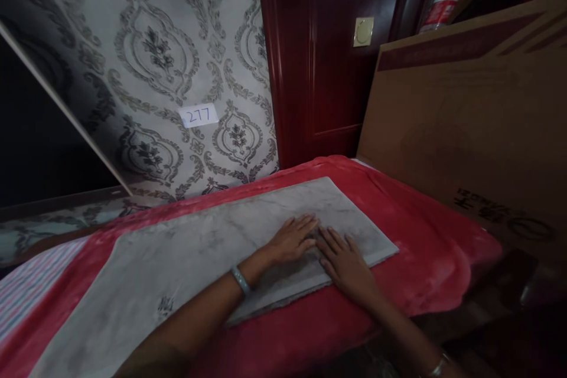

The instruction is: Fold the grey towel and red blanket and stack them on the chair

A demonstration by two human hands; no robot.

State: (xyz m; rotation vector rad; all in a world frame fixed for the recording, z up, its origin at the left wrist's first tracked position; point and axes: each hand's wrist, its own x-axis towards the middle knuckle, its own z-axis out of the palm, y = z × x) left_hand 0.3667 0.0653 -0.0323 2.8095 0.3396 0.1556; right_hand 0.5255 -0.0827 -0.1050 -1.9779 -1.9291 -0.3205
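Head view: left hand (293, 240) and right hand (346, 266), palms down and grasping nothing, fingertips close together, rest on a folded grey cloth (190, 257) short of the right edge of a red cover (427, 254). The cloth (apparently plush) should handle as light, limp and unbreakable, best held by its 2 right-end corners.

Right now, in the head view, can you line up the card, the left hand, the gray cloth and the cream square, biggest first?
1. Gray cloth, even partly covered
2. Left hand
3. Card
4. Cream square, a bit smaller than the card
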